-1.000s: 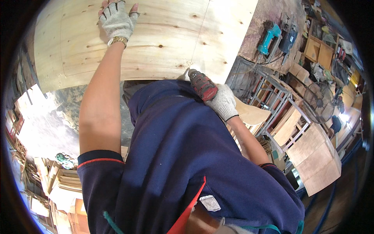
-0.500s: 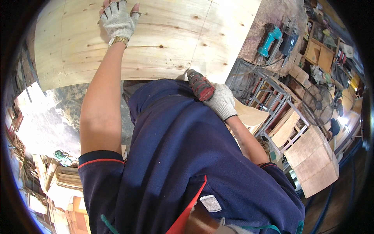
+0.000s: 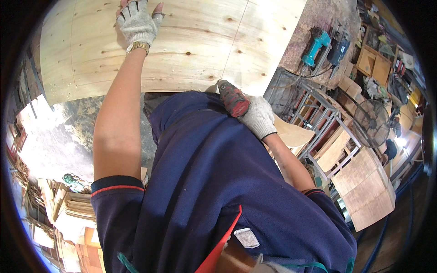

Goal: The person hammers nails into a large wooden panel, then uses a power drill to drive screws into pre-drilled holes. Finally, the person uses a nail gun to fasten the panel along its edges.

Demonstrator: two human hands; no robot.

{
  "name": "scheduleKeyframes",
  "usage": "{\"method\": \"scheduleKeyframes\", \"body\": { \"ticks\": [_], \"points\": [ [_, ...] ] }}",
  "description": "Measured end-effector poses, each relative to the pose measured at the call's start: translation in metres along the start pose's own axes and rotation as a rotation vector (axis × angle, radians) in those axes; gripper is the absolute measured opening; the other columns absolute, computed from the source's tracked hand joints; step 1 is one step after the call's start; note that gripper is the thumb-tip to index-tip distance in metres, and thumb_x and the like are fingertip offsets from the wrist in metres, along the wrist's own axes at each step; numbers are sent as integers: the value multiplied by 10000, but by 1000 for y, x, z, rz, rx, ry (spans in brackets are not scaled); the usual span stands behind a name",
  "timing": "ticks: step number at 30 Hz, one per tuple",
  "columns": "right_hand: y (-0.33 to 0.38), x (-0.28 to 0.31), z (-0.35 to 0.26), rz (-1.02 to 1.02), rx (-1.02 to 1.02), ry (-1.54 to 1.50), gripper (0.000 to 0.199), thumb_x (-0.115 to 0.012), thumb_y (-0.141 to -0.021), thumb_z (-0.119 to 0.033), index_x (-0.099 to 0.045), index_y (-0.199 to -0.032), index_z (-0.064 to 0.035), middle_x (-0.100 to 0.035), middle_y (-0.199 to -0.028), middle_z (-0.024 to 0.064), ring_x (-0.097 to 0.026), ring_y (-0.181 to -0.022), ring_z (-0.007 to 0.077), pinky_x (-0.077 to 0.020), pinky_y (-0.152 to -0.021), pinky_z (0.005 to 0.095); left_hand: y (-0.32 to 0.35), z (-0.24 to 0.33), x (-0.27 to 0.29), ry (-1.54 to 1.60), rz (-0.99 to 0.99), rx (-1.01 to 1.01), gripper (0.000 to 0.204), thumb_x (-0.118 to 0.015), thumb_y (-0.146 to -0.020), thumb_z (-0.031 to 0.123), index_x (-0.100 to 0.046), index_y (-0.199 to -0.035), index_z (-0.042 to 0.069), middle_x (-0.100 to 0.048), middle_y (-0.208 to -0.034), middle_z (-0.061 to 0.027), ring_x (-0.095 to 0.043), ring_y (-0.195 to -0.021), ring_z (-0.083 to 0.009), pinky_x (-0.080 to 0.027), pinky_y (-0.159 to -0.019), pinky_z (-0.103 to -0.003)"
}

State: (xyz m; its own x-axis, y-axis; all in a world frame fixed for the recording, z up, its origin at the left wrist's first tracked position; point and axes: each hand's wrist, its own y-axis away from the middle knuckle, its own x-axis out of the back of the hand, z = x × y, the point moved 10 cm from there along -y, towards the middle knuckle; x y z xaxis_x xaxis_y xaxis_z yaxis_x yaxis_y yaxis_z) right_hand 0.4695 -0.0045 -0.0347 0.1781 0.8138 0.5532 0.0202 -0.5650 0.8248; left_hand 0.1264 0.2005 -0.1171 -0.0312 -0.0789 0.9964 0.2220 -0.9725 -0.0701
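Note:
A wide plywood sheet [image 3: 191,45] with dark knots and thin marked lines fills the top of the head view. Flat on its far left part rests my left hand [image 3: 138,25], fingers spread, in a grey-white knit glove that leaves the fingertips bare. My right hand [image 3: 257,116], gloved alike, is wrapped round a red and black cordless drill [image 3: 235,101]. The drill's chuck end lies at the sheet's near edge, close to one marked line. Its tip blends into the bright wood, so I cannot tell whether a bit touches it. The drill's handle is hidden by my hand.
Right of the sheet, a teal power tool [image 3: 316,47] and a dark blue one [image 3: 337,51] lie on a worn surface. Metal frames [image 3: 318,113], a fan [image 3: 371,119] and a plywood box [image 3: 366,191] stand at the right. Stacked boards [image 3: 77,211] are at lower left.
The drill and my right hand have shifted very slightly. My left hand stays flat on the plywood sheet.

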Motion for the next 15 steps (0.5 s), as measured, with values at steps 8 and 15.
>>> {"method": "scheduleKeyframes", "body": {
  "ticks": [8,15],
  "points": [
    [-23,-16,6,-79,5,35,413,-742,-826,-407,-775,-1001,-34,-743,-923,256,-734,-902,418,-589,-838,494,-1,-1,-1,-1,-33,-17,785,-589,-979,525,-399,-1595,78,-317,-1691,-160,-265,-1569,-351,-208,-1278,-497],
    [1,-7,-2,-34,19,-17,432,-708,-839,-398,-728,-1106,-60,-738,-912,251,-724,-891,433,-580,-815,516,3,0,1,-40,-16,-31,787,-569,-984,539,-398,-1595,73,-334,-1682,-165,-272,-1567,-351,-200,-1282,-494]
  ]
}}
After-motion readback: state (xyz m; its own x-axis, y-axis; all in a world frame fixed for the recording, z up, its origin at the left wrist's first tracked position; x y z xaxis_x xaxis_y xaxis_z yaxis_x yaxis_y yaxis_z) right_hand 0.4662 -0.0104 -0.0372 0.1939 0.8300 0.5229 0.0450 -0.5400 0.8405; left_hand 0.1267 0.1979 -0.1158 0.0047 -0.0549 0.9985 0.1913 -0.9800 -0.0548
